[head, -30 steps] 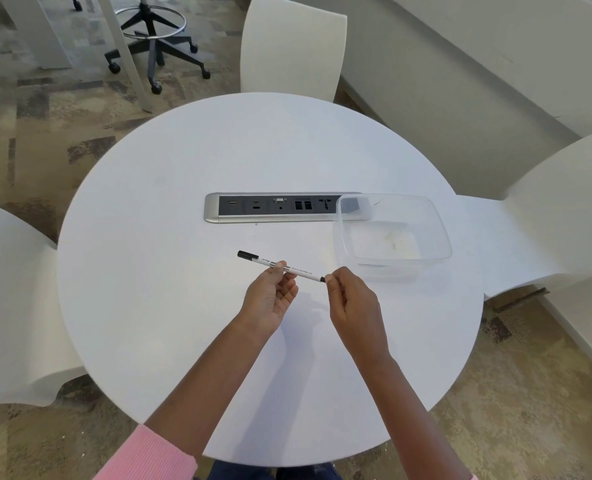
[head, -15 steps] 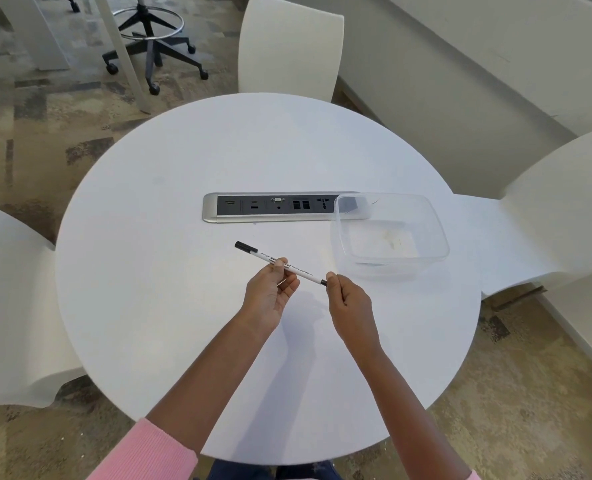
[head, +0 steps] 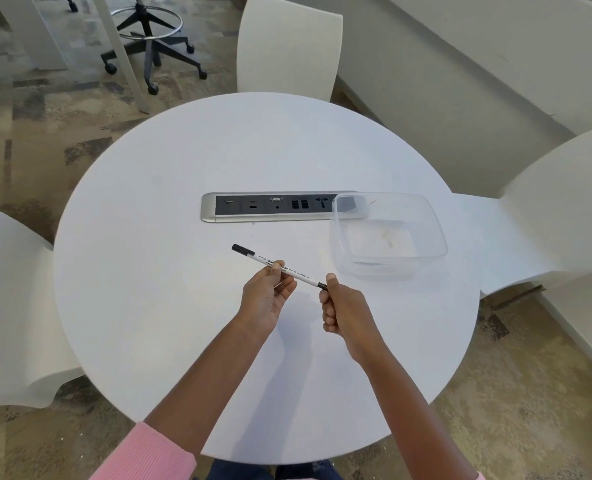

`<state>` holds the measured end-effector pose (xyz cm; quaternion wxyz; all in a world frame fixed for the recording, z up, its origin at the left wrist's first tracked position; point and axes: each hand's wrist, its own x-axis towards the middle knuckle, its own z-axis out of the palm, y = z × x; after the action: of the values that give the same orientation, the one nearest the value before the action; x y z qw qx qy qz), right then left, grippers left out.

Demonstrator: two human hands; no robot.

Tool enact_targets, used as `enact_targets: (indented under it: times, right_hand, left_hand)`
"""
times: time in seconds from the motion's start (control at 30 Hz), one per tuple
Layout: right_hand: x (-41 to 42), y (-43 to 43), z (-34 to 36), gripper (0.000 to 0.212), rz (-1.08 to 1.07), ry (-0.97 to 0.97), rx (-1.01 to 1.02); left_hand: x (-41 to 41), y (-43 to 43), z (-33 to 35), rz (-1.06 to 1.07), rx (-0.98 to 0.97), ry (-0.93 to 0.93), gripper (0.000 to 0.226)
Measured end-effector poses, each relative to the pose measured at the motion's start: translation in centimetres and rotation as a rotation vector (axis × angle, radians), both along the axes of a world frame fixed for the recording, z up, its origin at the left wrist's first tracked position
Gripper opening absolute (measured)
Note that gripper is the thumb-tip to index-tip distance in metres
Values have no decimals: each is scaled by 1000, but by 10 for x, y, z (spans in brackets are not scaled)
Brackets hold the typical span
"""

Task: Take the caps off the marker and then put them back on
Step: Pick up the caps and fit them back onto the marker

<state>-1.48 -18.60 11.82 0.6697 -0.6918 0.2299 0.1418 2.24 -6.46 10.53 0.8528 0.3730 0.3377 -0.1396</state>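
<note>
Marker [head: 296,271] slants across mid-frame above the table [head: 149,306], black cap [head: 242,250] at its upper-left end. Left hand [head: 265,299] pinches the barrel; right hand [head: 343,311] is closed on the lower-right end. Clear tub [head: 436,244] sits right of centre.

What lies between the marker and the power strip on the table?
Nothing: in the head view, only bare white table shows between the marker and the power strip. The clear container stands off to the right.
</note>
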Motion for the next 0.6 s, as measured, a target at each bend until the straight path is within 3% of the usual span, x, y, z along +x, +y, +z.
enact_targets:
  times: [0.17, 0.27, 0.43, 0.6]
  right_hand:
    - [-11, -2, -4, 20, 141, -363, -546]
    - [-13, -6, -7, 15, 200, -487, -776]
    - [-15, -7, -6, 19, 234, -646, -989]
    - [-16, -6, -3, 17, 199, -710, -1022]
  left_hand:
    - [1, 5, 3, 8, -26, -16, 18]
    - [0, 7, 6, -20, -39, -36, 15]
    - [-2, 7, 11, -35, -89, -56, 15]
    - [-3, 5, 13, -38, -71, -62, 15]
